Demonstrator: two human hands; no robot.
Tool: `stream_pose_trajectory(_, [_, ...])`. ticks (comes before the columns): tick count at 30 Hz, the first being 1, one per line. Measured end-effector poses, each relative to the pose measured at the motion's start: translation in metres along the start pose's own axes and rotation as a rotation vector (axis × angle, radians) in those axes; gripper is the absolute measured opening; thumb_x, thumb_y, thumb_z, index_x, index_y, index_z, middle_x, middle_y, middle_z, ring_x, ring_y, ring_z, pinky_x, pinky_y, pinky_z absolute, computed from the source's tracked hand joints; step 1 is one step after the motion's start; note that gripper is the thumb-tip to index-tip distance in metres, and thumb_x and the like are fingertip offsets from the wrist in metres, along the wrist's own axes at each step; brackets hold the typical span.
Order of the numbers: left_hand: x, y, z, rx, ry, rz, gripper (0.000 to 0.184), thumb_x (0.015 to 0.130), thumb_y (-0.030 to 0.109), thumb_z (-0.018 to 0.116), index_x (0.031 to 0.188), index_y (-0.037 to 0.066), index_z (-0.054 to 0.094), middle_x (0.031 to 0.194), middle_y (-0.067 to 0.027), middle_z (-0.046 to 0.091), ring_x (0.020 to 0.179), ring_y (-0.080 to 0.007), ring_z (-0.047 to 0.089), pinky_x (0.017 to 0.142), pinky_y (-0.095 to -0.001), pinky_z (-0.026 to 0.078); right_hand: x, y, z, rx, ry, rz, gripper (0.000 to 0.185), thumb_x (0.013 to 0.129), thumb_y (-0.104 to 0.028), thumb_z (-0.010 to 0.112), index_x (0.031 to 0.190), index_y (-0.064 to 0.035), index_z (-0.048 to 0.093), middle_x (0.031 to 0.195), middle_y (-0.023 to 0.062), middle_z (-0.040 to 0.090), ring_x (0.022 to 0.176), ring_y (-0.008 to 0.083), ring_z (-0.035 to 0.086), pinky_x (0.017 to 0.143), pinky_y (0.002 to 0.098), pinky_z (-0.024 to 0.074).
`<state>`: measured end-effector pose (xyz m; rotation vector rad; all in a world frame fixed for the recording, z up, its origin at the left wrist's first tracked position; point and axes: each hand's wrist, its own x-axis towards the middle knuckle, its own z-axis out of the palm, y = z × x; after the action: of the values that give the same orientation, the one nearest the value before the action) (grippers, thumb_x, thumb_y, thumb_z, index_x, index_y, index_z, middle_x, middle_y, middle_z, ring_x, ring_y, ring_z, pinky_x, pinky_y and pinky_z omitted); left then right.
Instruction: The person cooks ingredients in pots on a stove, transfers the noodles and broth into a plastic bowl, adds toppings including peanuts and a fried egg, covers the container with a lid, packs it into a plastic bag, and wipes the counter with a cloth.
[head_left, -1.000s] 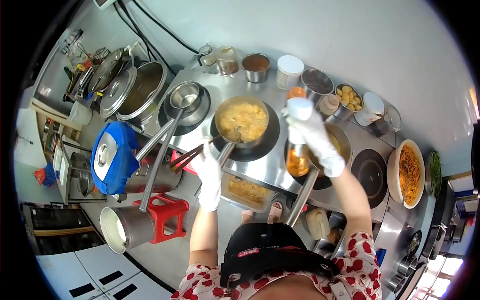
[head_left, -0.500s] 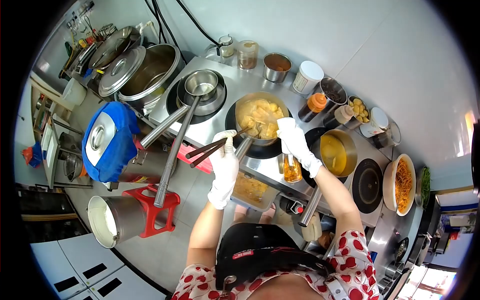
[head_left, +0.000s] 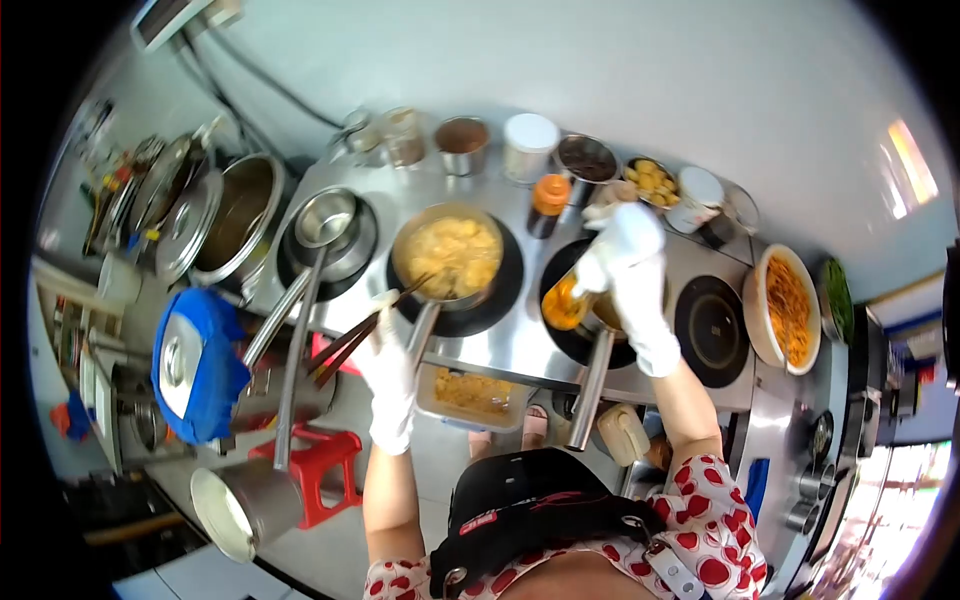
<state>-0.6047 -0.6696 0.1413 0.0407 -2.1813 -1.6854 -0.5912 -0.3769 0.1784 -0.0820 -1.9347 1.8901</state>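
My left hand (head_left: 388, 370), in a white glove, is closed around a pair of dark chopsticks (head_left: 345, 350). Their tips reach into a pan of yellow simmering food (head_left: 452, 252) on the middle burner. My right hand (head_left: 632, 255), also gloved, grips a clear bottle with orange-brown contents (head_left: 565, 303). That bottle is tilted, its wide end toward the left, above the right-hand saucepan (head_left: 600, 350), whose bowl is mostly hidden by the hand and forearm. Just behind the right hand stand an orange-capped bottle (head_left: 548, 205) and a partly covered pale-capped bottle (head_left: 607, 200).
Along the wall stand a white-lidded jar (head_left: 529, 148), a tin of yellow pieces (head_left: 652, 182) and several other containers. Long-handled pots (head_left: 328, 220) sit at left. A bowl of orange shreds (head_left: 757, 310) is at right, a plastic tub (head_left: 470, 420) below the counter.
My right hand has carried the bottle right and back, from beside the middle pan to above the right saucepan. My left hand keeps the chopsticks in the pan. The camera view has shifted.
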Motion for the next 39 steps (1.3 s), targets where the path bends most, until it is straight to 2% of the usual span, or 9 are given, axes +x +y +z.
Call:
stream_pose_trajectory(4, [-0.007,0.002,0.009,-0.068,0.041,0.178,0.015,0.094,0.001,0.049,0.103,-0.001,0.06,0.103,-0.0127,0.064,0.099,-0.0217,0.06,0.092,-0.0342,0.044,0.024,-0.035,-0.097,0.03,0.519,-0.198,0.021,0.084,-0.008,0.062,0.103,0.0006,0.059,0.088,0.0065,0.064,0.076,0.0146,0.062,0.067,0.0265,0.0508])
stream_pose_trajectory(13, [-0.02,0.018,0.041,0.072,0.015,0.133,0.018,0.094,0.0,0.047,0.107,-0.002,0.059,0.107,-0.0119,0.063,0.103,-0.0218,0.058,0.096,-0.0333,0.042,0.087,0.132,-0.222,-0.152,0.601,-0.2,0.037,0.081,-0.007,0.071,0.113,-0.0023,0.053,0.096,-0.0007,0.059,0.075,0.0068,0.054,0.065,0.0208,0.0455])
stream_pose_trajectory(18, [-0.021,0.019,0.052,-0.003,-0.015,0.067,0.017,0.092,0.001,0.051,0.105,-0.002,0.062,0.105,-0.011,0.063,0.101,-0.0198,0.058,0.094,-0.0325,0.042,0.077,0.153,-0.234,-0.193,0.398,-0.102,0.046,0.081,-0.008,0.07,0.122,0.0007,0.05,0.106,0.0057,0.061,0.095,0.0144,0.057,0.085,0.0272,0.046])
stream_pose_trajectory(20, [-0.017,0.009,0.062,-0.076,-0.048,0.13,0.015,0.093,0.005,0.054,0.106,0.0,0.06,0.103,-0.0102,0.062,0.098,-0.0191,0.059,0.088,-0.0318,0.048,0.054,0.16,-0.236,-0.543,0.734,-0.24,0.043,0.082,-0.006,0.068,0.121,0.0003,0.05,0.1,0.006,0.061,0.09,0.0147,0.058,0.082,0.0274,0.047])
stream_pose_trajectory(24, [-0.015,0.015,0.085,0.153,-0.176,0.43,0.022,0.077,-0.004,0.054,0.098,0.002,0.06,0.099,-0.0153,0.062,0.088,-0.03,0.062,0.079,-0.0357,0.05,-0.028,0.028,-0.085,-0.24,0.04,0.158,0.059,0.07,-0.005,0.076,0.123,-0.0011,0.048,0.118,0.0084,0.055,0.097,0.0142,0.055,0.085,0.0283,0.0467])
stream_pose_trajectory(27, [-0.023,0.009,0.107,0.3,-0.32,0.622,0.028,0.07,0.002,0.058,0.098,0.003,0.058,0.097,-0.0163,0.06,0.094,-0.0322,0.059,0.079,-0.0373,0.05,-0.043,0.016,0.003,-0.338,-0.431,-0.254,0.073,0.066,-0.02,0.083,0.128,-0.004,0.048,0.132,0.0121,0.045,0.114,0.026,0.049,0.097,0.0355,0.041])
stream_pose_trajectory(31, [-0.037,-0.008,0.112,-0.309,-0.48,0.038,0.027,0.094,0.013,0.045,0.114,-0.001,0.056,0.113,-0.0174,0.059,0.105,-0.0288,0.057,0.095,-0.0339,0.042,-0.031,0.031,0.059,-0.252,-0.314,-0.16,0.019,0.08,-0.004,0.066,0.099,-0.0041,0.065,0.104,0.0102,0.058,0.097,0.0224,0.059,0.085,0.0301,0.0466])
stream_pose_trajectory(34, [-0.031,0.004,0.082,0.548,-0.254,0.481,0.054,0.077,0.015,0.069,0.124,-0.002,0.048,0.123,-0.0215,0.052,0.113,-0.0361,0.051,0.097,-0.0413,0.041,-0.02,0.031,0.059,-0.236,-0.354,-0.147,0.022,0.083,-0.001,0.062,0.105,-0.0016,0.065,0.104,0.0096,0.063,0.091,0.0177,0.061,0.081,0.0263,0.0478])
stream_pose_trajectory(39, [-0.04,-0.023,-0.035,0.847,-0.178,0.113,0.058,0.069,0.024,0.078,0.116,-0.001,0.056,0.113,-0.0215,0.058,0.105,-0.0371,0.056,0.092,-0.0428,0.044,-0.015,0.003,0.035,-0.304,-0.257,0.058,0.018,0.089,-0.007,0.059,0.103,-0.0007,0.067,0.098,0.0089,0.069,0.091,0.0148,0.063,0.083,0.0261,0.0482])
